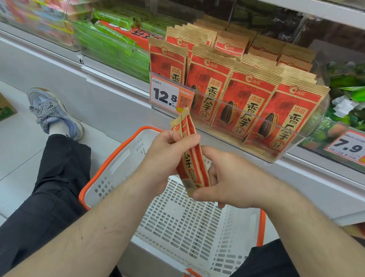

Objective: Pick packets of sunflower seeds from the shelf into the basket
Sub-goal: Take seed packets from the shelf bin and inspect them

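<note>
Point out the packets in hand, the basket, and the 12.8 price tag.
held packets (189, 157): head view, on the red front between both hands.
basket (123, 157): head view, on its white left wall.
12.8 price tag (164, 95): head view, on the printed digits.

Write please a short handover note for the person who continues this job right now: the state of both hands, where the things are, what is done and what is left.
Left hand: grips the held packets near their top.
Right hand: holds the same packets at the lower end.
The held packets, at least two and seen edge-on, are above the white basket with orange rim, not yet inside.
The basket shows no packets in its visible part.
Shelf packets stand in rows behind a clear plastic front, price tag 12.8.
Left to do: put the held packets into the basket, then pick more if needed.
</note>
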### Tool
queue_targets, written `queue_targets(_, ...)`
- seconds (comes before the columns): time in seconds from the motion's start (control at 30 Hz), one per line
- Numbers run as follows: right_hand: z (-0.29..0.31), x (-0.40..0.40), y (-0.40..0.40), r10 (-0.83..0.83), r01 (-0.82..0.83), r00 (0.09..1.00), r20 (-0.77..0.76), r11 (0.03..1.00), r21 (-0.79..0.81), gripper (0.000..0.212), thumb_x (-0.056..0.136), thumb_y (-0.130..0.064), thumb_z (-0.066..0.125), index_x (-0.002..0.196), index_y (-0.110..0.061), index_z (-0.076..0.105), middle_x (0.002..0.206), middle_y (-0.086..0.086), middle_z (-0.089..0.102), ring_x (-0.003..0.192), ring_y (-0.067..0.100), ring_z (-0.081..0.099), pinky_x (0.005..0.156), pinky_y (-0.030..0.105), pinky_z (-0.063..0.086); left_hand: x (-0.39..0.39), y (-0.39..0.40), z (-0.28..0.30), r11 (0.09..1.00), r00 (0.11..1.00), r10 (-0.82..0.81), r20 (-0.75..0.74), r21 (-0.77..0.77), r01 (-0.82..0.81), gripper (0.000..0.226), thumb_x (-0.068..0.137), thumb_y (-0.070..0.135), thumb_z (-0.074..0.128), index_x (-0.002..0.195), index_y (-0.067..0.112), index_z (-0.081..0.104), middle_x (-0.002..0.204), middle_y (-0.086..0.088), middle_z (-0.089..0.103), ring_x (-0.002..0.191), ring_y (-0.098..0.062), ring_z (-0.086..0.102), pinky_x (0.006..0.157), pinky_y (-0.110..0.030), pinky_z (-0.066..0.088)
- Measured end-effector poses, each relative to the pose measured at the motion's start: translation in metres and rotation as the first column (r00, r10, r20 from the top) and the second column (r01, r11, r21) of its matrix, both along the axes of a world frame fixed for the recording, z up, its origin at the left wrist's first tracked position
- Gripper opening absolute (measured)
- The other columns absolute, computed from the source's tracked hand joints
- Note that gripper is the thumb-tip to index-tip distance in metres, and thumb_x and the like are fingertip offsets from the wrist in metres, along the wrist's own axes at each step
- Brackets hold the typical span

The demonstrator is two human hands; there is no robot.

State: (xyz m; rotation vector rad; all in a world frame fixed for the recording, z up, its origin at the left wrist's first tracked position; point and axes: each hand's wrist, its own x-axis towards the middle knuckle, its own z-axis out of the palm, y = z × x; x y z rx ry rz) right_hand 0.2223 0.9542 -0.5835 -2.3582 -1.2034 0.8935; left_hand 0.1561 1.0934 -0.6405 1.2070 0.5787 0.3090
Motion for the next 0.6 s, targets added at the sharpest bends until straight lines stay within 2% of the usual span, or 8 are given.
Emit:
queue_targets(0.07,0.000,0.002,-0.001,-0.036,0.041,0.997,-0.066,0.997,0.067,0.031,0.087,-0.042,0.071,0.111,-0.042,0.052,0.072,0.000,0.072,0.057,0.014,0.070,0.064,0.042,0.060,-0.002,0.002,0.000,0.999,0.999,-0.039,0.020,-0.014,0.039,0.030,0.084,0.025,0.074,0.079,0.021,0.045,0.068,0.000,0.059,0.061,-0.016,0.058,0.070,-0.043,0.050)
queue_targets(0.13,-0.002,0.007,0.000,-0.154,0.176,0.981,-0.115,0.960,0.219,0.014,0.094,-0.042,0.059,0.104,-0.034,0.064,0.073,0.002,0.071,0.056,0.017,0.070,0.060,0.041,0.056,-0.004,0.002,-0.001,0.993,0.991,-0.117,0.060,0.000,0.118,0.032,0.077,0.026,0.076,0.073,0.022,0.045,0.075,-0.006,0.059,0.067,-0.021,0.058,0.070,-0.043,0.045)
queue_targets(0.2,-0.006,0.011,0.001,-0.253,0.291,0.956,-0.150,0.888,0.354,0.017,0.097,-0.039,0.053,0.091,-0.030,0.067,0.072,-0.001,0.069,0.056,0.019,0.069,0.058,0.039,0.054,-0.006,0.001,0.001,0.982,0.977,-0.191,0.096,0.029,0.189,0.032,0.065,0.029,0.077,0.071,0.023,0.046,0.076,-0.006,0.061,0.075,-0.026,0.060,0.070,-0.044,0.042)
queue_targets(0.27,-0.010,0.012,0.002,-0.291,0.330,0.944,-0.156,0.848,0.415,0.019,0.097,-0.034,0.054,0.083,-0.027,0.065,0.068,-0.003,0.068,0.058,0.021,0.070,0.060,0.042,0.056,-0.007,-0.001,0.001,0.969,0.963,-0.246,0.113,0.057,0.240,0.032,0.059,0.033,0.077,0.070,0.023,0.048,0.073,-0.005,0.060,0.079,-0.028,0.058,0.070,-0.044,0.041)
queue_targets(0.37,-0.013,0.013,0.004,-0.322,0.353,0.935,-0.147,0.834,0.425,0.022,0.097,-0.021,0.056,0.076,-0.019,0.063,0.066,0.002,0.068,0.058,0.020,0.070,0.060,0.040,0.055,-0.007,-0.002,0.000,0.956,0.949,-0.292,0.121,0.070,0.285,0.027,0.067,0.026,0.075,0.072,0.019,0.049,0.071,-0.003,0.060,0.073,-0.027,0.062,0.069,-0.041,0.044)
queue_targets(0.5,-0.014,0.015,0.005,-0.332,0.390,0.920,-0.207,0.818,0.422,0.023,0.097,-0.010,0.054,0.077,-0.004,0.063,0.071,0.014,0.071,0.060,0.024,0.070,0.068,0.050,0.059,-0.007,-0.003,-0.001,0.953,0.947,-0.304,0.104,0.028,0.303,0.024,0.074,0.027,0.066,0.084,0.008,0.055,0.072,-0.008,0.061,0.086,-0.040,0.064,0.068,-0.038,0.045)
queue_targets(0.6,-0.012,0.015,0.004,-0.323,0.405,0.912,-0.254,0.809,0.425,0.023,0.098,-0.007,0.053,0.079,0.003,0.063,0.071,0.014,0.072,0.058,0.025,0.069,0.069,0.047,0.057,-0.006,-0.003,0.000,0.949,0.945,-0.314,0.094,-0.005,0.315,0.012,0.073,0.027,0.064,0.074,0.017,0.056,0.066,-0.003,0.062,0.078,-0.030,0.065,0.065,-0.034,0.044)
